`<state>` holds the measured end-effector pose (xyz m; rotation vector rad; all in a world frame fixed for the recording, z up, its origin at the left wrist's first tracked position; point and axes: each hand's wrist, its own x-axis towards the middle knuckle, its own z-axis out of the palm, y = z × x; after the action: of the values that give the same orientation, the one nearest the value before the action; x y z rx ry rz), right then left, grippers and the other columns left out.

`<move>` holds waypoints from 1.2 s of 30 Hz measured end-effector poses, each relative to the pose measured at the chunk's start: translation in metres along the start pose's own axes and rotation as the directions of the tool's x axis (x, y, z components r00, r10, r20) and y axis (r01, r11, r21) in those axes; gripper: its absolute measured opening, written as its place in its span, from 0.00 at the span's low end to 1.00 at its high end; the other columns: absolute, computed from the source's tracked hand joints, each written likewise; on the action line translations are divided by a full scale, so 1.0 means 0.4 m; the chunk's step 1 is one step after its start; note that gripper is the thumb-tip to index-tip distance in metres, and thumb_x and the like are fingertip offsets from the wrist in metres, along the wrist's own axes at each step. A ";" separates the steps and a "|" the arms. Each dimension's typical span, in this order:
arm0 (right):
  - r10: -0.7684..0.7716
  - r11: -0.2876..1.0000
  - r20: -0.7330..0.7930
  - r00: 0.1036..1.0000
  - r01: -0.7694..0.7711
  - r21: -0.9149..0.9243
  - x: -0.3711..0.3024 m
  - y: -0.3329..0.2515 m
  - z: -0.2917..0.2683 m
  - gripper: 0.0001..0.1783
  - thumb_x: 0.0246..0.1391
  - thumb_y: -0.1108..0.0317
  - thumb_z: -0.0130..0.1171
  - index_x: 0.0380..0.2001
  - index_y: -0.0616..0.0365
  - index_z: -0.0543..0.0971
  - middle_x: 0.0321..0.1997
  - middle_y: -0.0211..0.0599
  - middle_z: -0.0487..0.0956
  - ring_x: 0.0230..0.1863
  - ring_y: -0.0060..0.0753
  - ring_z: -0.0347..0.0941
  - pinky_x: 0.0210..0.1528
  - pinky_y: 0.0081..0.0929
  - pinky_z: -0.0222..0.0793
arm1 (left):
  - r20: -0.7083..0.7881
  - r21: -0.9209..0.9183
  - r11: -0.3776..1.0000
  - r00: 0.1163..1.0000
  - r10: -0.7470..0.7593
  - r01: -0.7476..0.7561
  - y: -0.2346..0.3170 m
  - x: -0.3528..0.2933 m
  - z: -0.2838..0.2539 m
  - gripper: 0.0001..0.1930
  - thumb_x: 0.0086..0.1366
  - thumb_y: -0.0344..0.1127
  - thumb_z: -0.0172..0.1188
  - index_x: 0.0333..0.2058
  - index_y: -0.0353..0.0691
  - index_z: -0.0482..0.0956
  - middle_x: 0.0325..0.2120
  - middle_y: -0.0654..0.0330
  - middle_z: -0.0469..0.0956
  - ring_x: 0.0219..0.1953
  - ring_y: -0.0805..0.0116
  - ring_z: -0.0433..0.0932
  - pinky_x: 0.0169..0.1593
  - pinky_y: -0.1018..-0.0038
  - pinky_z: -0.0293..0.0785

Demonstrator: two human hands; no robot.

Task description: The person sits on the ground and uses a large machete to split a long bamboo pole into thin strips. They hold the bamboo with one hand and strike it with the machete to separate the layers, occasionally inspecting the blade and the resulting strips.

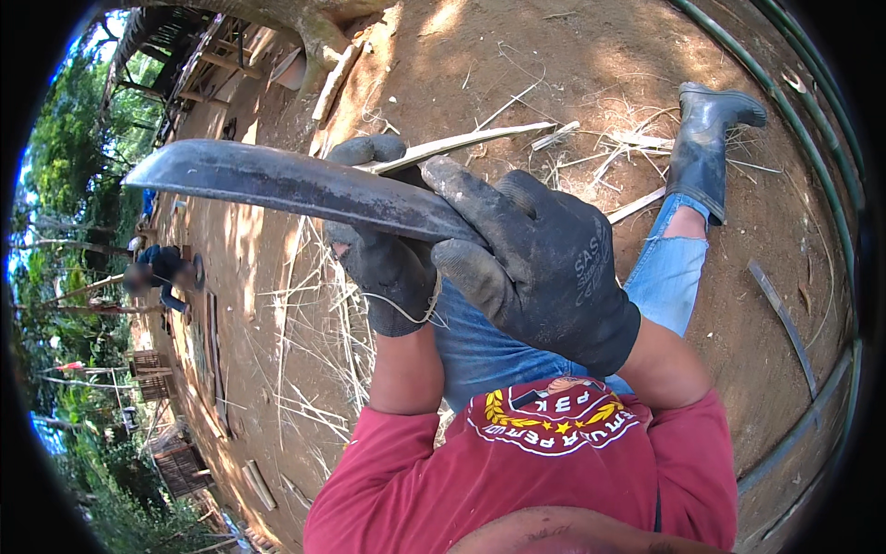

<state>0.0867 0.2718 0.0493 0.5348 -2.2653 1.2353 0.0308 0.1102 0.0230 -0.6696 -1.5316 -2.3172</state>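
Observation:
My right hand (554, 268), in a dark work glove, is closed around the base of a machete (277, 185); its handle is hidden in my grip. The broad, dark, worn blade reaches left across the picture. Behind it, my left hand (383, 272), also gloved, has its fingers curled around a pale split bamboo strip (471, 140). The strip comes out between my hands and points to the upper right; its other end is hidden by the blade. A thin loop of fibre (406, 314) hangs at my left wrist.
Thin shavings (323, 369) litter the dirt ground (461, 55). My right leg in a rubber boot (706, 138) stretches out ahead. A flat strip (783, 323) and green bamboo poles (812, 102) lie to the right. A tree trunk (314, 28) stands ahead; another person (166, 272) is far left.

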 end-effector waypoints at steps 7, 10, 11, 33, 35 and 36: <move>-0.028 1.000 -0.029 0.999 0.028 -0.014 -0.067 -0.008 0.020 0.32 0.54 0.47 0.61 0.57 0.55 0.75 0.26 0.37 0.72 0.21 0.37 0.72 0.24 0.32 0.69 | -0.073 0.146 0.988 0.996 0.053 -0.042 -0.009 -0.065 -0.013 0.26 0.68 0.50 0.54 0.54 0.35 0.62 0.48 0.51 0.69 0.51 0.66 0.75 0.50 0.75 0.81; -0.040 0.999 -0.028 0.999 0.040 -0.004 -0.079 -0.005 0.022 0.32 0.55 0.48 0.61 0.58 0.54 0.75 0.26 0.37 0.72 0.21 0.37 0.72 0.24 0.32 0.69 | -0.109 0.171 0.984 0.992 0.070 -0.051 -0.006 -0.080 -0.001 0.26 0.69 0.50 0.53 0.55 0.36 0.62 0.49 0.53 0.67 0.51 0.66 0.74 0.51 0.73 0.80; -0.050 0.999 -0.030 0.998 0.050 -0.005 -0.080 -0.003 0.022 0.31 0.55 0.48 0.60 0.58 0.54 0.75 0.26 0.37 0.72 0.21 0.37 0.72 0.24 0.32 0.69 | -0.106 0.177 0.982 0.991 0.079 -0.060 -0.004 -0.083 0.001 0.26 0.69 0.50 0.52 0.56 0.36 0.62 0.49 0.53 0.67 0.51 0.66 0.74 0.52 0.72 0.80; 0.497 0.818 -0.037 0.867 -0.482 -0.315 -0.215 0.323 0.112 0.22 0.63 0.49 0.50 0.48 0.54 0.81 0.33 0.48 0.81 0.33 0.47 0.80 0.34 0.41 0.76 | -0.117 -0.184 0.982 0.993 0.029 -0.050 0.010 -0.072 -0.004 0.19 0.71 0.47 0.51 0.52 0.41 0.73 0.48 0.56 0.77 0.47 0.65 0.77 0.42 0.70 0.71; 0.531 0.825 -0.072 0.844 -0.535 -0.183 -0.220 0.314 0.118 0.23 0.64 0.49 0.49 0.47 0.54 0.81 0.35 0.51 0.81 0.37 0.48 0.79 0.37 0.41 0.76 | -0.131 -0.247 0.967 0.991 0.024 -0.057 0.012 -0.075 -0.001 0.19 0.73 0.46 0.49 0.52 0.40 0.74 0.50 0.53 0.78 0.50 0.61 0.78 0.46 0.68 0.73; 0.554 0.821 -0.084 0.829 -0.560 -0.113 -0.201 0.286 0.129 0.23 0.64 0.49 0.48 0.47 0.54 0.81 0.36 0.52 0.81 0.39 0.48 0.79 0.39 0.42 0.76 | -0.114 -0.258 0.965 0.993 0.015 -0.044 0.008 -0.074 -0.007 0.19 0.73 0.46 0.48 0.52 0.39 0.74 0.50 0.53 0.78 0.50 0.61 0.78 0.47 0.68 0.73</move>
<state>0.0749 0.2941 -0.0976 -0.2391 -2.5303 1.3164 0.0567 0.1059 0.0091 -0.6068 -1.1726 -2.5115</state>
